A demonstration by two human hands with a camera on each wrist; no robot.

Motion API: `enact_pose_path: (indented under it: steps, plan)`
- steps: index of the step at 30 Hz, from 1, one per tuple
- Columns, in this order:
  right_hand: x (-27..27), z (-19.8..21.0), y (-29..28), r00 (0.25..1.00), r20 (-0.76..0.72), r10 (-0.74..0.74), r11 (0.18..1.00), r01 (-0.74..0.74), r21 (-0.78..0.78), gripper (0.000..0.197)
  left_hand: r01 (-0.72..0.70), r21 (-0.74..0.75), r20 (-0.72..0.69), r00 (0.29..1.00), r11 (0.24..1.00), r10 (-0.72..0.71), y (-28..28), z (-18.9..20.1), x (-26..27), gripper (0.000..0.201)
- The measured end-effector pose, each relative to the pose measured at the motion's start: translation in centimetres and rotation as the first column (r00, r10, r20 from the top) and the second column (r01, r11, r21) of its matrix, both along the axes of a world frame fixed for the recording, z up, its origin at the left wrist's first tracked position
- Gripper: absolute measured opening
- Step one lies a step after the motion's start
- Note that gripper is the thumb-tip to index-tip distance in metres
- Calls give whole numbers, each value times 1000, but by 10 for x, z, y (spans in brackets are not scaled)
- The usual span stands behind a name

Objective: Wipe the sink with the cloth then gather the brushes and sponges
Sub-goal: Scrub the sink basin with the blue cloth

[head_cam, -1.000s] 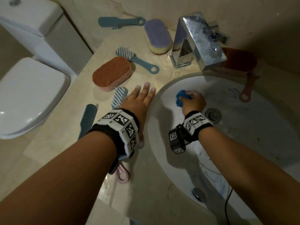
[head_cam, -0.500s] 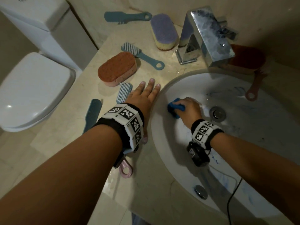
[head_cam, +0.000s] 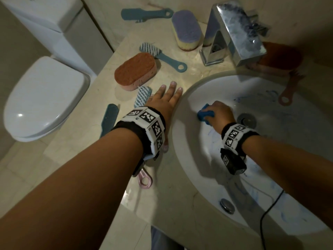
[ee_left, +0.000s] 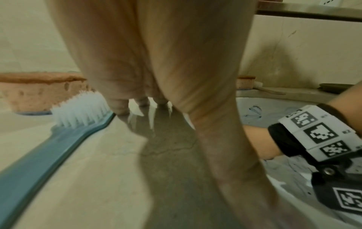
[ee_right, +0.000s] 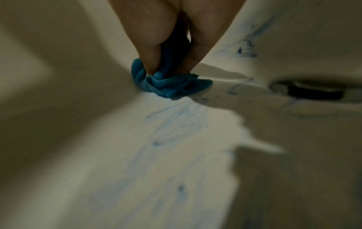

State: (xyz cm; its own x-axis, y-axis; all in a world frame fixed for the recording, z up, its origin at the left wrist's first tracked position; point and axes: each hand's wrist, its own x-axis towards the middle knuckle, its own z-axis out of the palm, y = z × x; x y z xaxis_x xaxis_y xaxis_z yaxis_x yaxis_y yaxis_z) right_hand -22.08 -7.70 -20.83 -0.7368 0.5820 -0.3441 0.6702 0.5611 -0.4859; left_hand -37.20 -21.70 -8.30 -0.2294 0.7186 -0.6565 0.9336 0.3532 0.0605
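Observation:
My right hand (head_cam: 219, 112) grips a bunched blue cloth (head_cam: 205, 114) (ee_right: 170, 83) and presses it on the left inner wall of the white sink (head_cam: 198, 168), left of the drain (head_cam: 246, 120). Blue smears streak the basin (ee_right: 172, 124). My left hand (head_cam: 166, 100) lies flat with straight fingers on the beige counter beside the sink rim, holding nothing. A teal brush with white bristles (head_cam: 142, 96) (ee_left: 78, 111) lies just left of it. An orange sponge (head_cam: 135, 71), a second teal brush (head_cam: 162, 56) and a purple-and-yellow sponge (head_cam: 186, 32) sit further back.
A chrome faucet (head_cam: 234, 31) stands behind the sink, with a red-brown brush (head_cam: 286, 87) and a sponge to its right. Another teal brush (head_cam: 144, 14) leans at the wall, a teal handle (head_cam: 109, 118) and a pink handle (head_cam: 144, 179) lie near my left wrist. A toilet (head_cam: 43, 98) stands left.
My right hand has dragged the cloth from the back-left of the basin down toward me along the left wall. My left hand has stayed flat on the counter.

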Motion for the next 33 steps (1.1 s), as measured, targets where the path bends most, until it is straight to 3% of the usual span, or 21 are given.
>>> enact_pose_path:
  steps: [2, 6, 9, 15, 21, 25, 27, 31, 33]
  plan:
    - [5, 0, -7, 1000, -21, -16, 999, 17, 46, 27, -4, 3, 5, 1000, 1000, 4, 0, 0, 0, 165]
    - [36, 7, -33, 980, 0, 197, 980, -197, -18, 28, 3, 4, -7, 1000, 1000, -2, -1, 0, 0, 165]
    - [39, 4, -29, 967, 3, 253, 966, -253, -44, 26, -2, -1, -3, 1000, 1000, 2, 0, 0, 0, 164]
    - [3, -6, -2, 1000, -16, -13, 1000, 13, -16, 21, -2, 8, -9, 1000, 1000, 2, 0, -2, -1, 165]
    - [34, 13, -34, 941, 42, 334, 941, -332, -63, 25, 2, 2, -25, 1000, 1000, -2, 0, -1, 0, 165]
    - [10, 10, -17, 984, 79, 159, 987, -156, -42, 26, 4, 6, -32, 999, 1000, -3, 0, -3, 0, 165]
    - [11, 15, -29, 970, 117, 214, 975, -219, 27, 31, 3, 3, -28, 1000, 1000, -3, 0, 0, 0, 164]
    - [49, 31, -65, 888, 185, 421, 903, -392, -173, 40, 2, -21, -32, 999, 1000, -2, -3, 9, 3, 159]
    - [63, 40, -70, 861, 251, 442, 888, -380, -257, 39, -29, -5, -21, 999, 1000, 29, -6, 15, 9, 136]
